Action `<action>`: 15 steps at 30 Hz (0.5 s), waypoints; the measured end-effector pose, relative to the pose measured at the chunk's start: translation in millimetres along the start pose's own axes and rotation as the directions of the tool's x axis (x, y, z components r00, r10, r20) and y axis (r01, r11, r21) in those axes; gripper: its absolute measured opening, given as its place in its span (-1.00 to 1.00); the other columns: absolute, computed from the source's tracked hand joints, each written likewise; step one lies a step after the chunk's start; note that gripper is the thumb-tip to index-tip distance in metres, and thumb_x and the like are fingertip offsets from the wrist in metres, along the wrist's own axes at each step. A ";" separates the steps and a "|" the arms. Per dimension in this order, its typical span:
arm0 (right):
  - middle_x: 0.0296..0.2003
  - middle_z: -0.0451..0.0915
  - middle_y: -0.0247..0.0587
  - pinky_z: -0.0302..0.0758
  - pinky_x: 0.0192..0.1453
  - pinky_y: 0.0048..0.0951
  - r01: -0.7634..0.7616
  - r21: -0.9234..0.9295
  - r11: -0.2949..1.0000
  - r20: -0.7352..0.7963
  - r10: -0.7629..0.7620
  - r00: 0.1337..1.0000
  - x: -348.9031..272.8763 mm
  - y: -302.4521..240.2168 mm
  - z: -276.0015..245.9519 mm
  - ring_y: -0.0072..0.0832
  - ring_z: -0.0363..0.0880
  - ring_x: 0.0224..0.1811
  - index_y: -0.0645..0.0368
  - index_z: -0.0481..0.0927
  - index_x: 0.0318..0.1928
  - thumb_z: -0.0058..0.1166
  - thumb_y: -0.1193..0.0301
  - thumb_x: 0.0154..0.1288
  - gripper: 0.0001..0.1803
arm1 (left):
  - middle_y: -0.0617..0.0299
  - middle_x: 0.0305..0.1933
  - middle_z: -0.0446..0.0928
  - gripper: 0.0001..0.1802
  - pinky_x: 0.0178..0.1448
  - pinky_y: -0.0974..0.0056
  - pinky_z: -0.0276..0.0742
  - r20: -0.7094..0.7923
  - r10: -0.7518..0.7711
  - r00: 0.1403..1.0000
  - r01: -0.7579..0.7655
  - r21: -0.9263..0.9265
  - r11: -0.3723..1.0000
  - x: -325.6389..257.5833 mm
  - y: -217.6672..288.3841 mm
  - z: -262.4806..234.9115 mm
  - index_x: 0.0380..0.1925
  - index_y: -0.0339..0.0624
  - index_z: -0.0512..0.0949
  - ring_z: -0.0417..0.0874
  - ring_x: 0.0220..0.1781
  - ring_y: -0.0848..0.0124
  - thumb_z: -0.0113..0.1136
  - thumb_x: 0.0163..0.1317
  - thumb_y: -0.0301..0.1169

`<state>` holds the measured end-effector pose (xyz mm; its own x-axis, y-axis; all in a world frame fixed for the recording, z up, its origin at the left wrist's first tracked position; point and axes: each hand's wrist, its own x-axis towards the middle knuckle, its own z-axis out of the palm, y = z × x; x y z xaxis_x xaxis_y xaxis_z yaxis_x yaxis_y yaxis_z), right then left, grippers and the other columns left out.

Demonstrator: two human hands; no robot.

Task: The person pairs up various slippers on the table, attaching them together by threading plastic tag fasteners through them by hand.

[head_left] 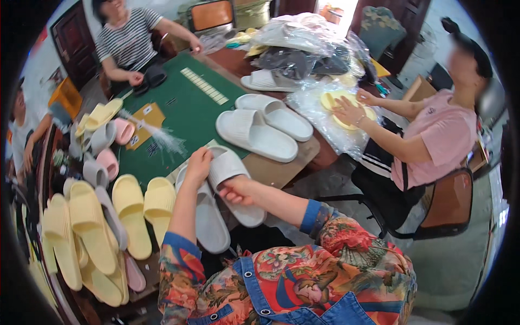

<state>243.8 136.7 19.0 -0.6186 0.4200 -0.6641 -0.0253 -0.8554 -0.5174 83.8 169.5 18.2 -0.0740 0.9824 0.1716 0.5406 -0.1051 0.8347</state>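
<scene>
Left hand (200, 164): forearm is rising steeply from the lower edge, its fingers curling at the toe end of a light grey ribbed-strap slide slipper; whether they are gripping it, cannot tell. Right hand (238, 190): forearm is slanting in from the lower right, the fingers bending around the rear edge of the strap and grasping it.

The light grey ribbed-strap slide slipper (226, 163) is lying at the near edge of a green-topped table (203, 116), its toe pointing away from the wearer and its heel toward the wearer's body. A matching grey slipper (210, 219) is resting just left of it, partly hidden by the left forearm.

Beyond the hands, a pair of pale grey slippers (254, 132) is sitting near a brown cardboard sheet (287, 168). At left, pale yellow slippers (92, 208) are overlapping in a pile, with a yellow slipper (160, 203) standing beside the left forearm and covered partly by it. Translucent plastic strands (162, 135) are spreading over the green surface. At right, a co-worker in pink is handling yellow slippers (336, 103) on clear plastic film (311, 116).
</scene>
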 end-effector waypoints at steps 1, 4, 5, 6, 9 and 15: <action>-0.59 0.40 -0.32 -0.08 -0.80 -0.66 0.020 -0.043 0.999 0.004 -0.020 1.000 1.8 -1.0 0.7 -0.69 0.07 -0.79 0.11 0.36 -0.29 -0.27 0.30 0.36 -0.81 | 0.04 -0.46 0.53 -0.74 -0.27 0.22 0.41 -0.006 -0.035 0.999 0.035 -0.041 0.999 2.1 -5.2 2.1 -0.45 -0.36 0.47 0.53 -0.39 0.27 -0.03 0.23 -0.34; -0.67 0.32 -0.38 -0.07 -0.80 -0.63 0.090 -0.130 0.988 -0.058 -0.098 0.994 3.2 -8.2 7.2 -0.67 0.08 -0.81 0.07 0.35 -0.48 -0.29 0.24 0.35 -0.71 | 0.10 -0.48 0.52 -0.75 -0.29 0.27 0.40 -0.002 -0.056 0.998 0.055 -0.115 0.992 4.0 -12.8 2.6 -0.44 -0.37 0.47 0.50 -0.41 0.37 -0.02 0.23 -0.36; -0.66 0.33 -0.38 -0.05 -0.79 -0.62 0.175 -0.142 0.974 -0.127 -0.194 0.973 9.8 -9.2 9.1 -0.66 0.12 -0.79 0.06 0.36 -0.47 -0.29 0.23 0.34 -0.72 | 0.12 -0.50 0.51 -0.76 -0.30 0.28 0.39 -0.017 -0.061 0.998 0.058 -0.142 0.988 5.0 -14.0 1.7 -0.44 -0.37 0.47 0.48 -0.42 0.42 -0.02 0.23 -0.37; -0.66 0.34 -0.38 -0.03 -0.79 -0.62 0.252 -0.166 0.953 -0.191 -0.282 0.940 16.5 -9.7 12.3 -0.65 0.17 -0.78 0.06 0.38 -0.45 -0.28 0.21 0.34 -0.72 | 0.12 -0.50 0.51 -0.76 -0.30 0.28 0.39 -0.005 -0.045 0.999 0.044 -0.147 0.988 6.6 -23.3 0.9 -0.44 -0.37 0.47 0.48 -0.42 0.42 -0.02 0.23 -0.37; -0.65 0.36 -0.41 0.05 -0.77 -0.63 0.306 -0.259 0.916 -0.219 -0.364 0.905 26.5 -13.2 12.0 -0.65 0.24 -0.72 0.01 0.44 -0.37 -0.24 0.23 0.32 -0.78 | 0.30 -0.54 0.42 -0.80 -0.36 0.39 0.30 0.049 -0.100 0.994 0.108 -0.214 0.971 11.2 -31.5 3.0 -0.45 -0.33 0.49 0.36 -0.45 0.56 0.00 0.24 -0.41; -0.66 0.34 -0.40 0.02 -0.78 -0.63 0.353 -0.341 0.871 -0.128 -0.415 0.901 4.4 -21.5 25.8 -0.64 0.20 -0.74 0.04 0.44 -0.41 -0.17 0.27 0.29 -0.80 | 0.39 -0.46 0.46 -0.83 -0.33 0.47 0.30 0.106 -0.141 0.984 0.175 -0.478 0.861 9.4 -21.1 0.8 -0.38 -0.29 0.50 0.37 -0.42 0.62 -0.02 0.28 -0.41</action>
<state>221.4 149.1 41.2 -0.4459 0.7723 -0.4524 0.0275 -0.4934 -0.8694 72.4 181.1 1.8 -0.0608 0.9981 -0.0044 0.0514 0.0076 0.9987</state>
